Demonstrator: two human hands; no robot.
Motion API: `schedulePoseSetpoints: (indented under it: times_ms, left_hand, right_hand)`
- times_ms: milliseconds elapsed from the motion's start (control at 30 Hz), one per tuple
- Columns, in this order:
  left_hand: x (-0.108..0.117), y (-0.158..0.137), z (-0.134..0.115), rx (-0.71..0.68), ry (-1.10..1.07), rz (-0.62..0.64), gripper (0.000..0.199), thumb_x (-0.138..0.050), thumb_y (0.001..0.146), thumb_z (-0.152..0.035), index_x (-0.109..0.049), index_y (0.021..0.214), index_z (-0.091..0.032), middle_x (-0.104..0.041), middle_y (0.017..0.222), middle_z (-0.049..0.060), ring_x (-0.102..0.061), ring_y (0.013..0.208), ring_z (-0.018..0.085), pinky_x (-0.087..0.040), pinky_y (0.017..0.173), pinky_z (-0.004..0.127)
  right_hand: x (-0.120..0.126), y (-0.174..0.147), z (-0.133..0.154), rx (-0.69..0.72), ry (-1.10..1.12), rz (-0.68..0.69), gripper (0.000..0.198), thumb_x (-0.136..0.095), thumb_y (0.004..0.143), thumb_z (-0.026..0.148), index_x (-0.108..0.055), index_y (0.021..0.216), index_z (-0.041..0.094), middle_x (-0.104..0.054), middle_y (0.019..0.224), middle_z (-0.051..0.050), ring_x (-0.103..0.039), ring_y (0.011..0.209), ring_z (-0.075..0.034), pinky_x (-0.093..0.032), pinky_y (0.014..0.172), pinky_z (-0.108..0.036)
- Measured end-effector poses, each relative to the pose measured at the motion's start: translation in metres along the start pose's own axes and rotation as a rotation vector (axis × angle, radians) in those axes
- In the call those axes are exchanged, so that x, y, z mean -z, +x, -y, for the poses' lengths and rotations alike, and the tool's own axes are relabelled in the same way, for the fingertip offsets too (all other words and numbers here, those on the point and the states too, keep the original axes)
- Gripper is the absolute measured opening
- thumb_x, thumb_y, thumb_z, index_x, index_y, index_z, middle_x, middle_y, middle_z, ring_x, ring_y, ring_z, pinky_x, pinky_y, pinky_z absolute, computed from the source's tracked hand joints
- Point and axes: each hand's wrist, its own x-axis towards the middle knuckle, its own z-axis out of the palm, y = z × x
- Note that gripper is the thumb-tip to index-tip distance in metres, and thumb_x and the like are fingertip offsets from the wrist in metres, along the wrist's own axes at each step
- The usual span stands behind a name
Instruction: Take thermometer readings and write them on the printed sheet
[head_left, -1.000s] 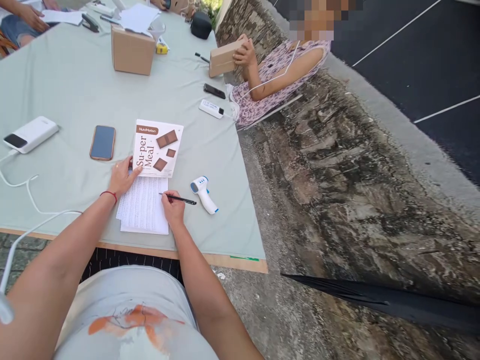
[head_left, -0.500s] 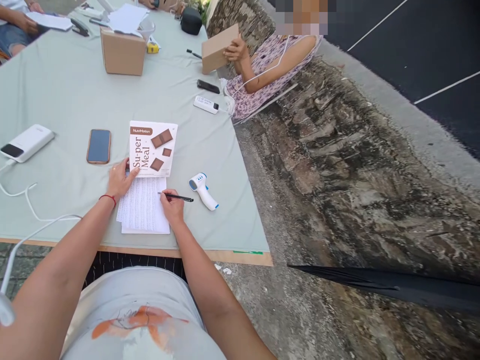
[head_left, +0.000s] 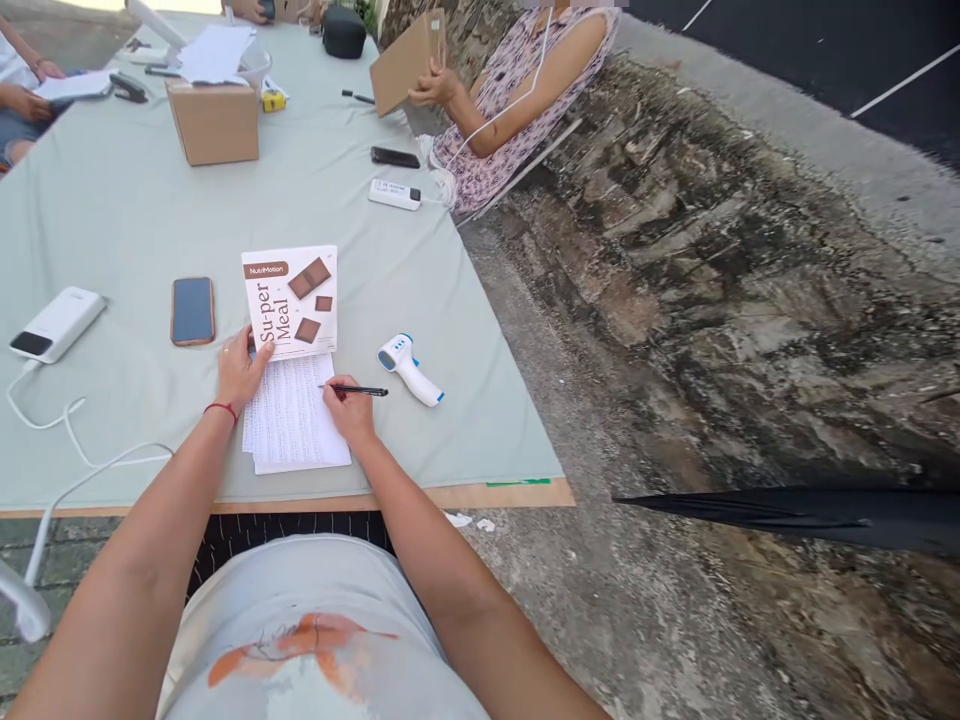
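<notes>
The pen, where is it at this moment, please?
In the head view, the pen is left of centre, held in the right hand, its tip over the sheets near their right edge, with the thermometer to the right.

Behind the white box, some fingers of the left hand are hidden, as is the upper part of the written sheets. The handwriting is too small to read; whether the tip of the pen in the right hand touches paper cannot be determined. The label on the white device is illegible. The top edge cuts off the co-worker's head.
</notes>
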Motion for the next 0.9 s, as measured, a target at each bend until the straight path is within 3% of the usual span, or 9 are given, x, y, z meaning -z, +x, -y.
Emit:
schedulePoseSetpoints:
  times_ms: [900]
  left_hand:
    - [-0.0056,-0.0019,0.0062,-0.015,0.026,-0.070,0.057,-0.048,0.095,-0.061,-0.060,0.130,-0.017,-0.072,0.108,0.012,-0.062,0.106,0.032,-0.045,0.095,0.048]
  right_hand:
    - [0.0004,-0.0042,0.0060,-0.026,-0.031,-0.020,0.023,-0.052,0.072,0.044,-0.061,0.077,0.023,-0.066,0.071,-0.001,-0.060,0.069,-0.020,-0.051,0.069,-0.033]
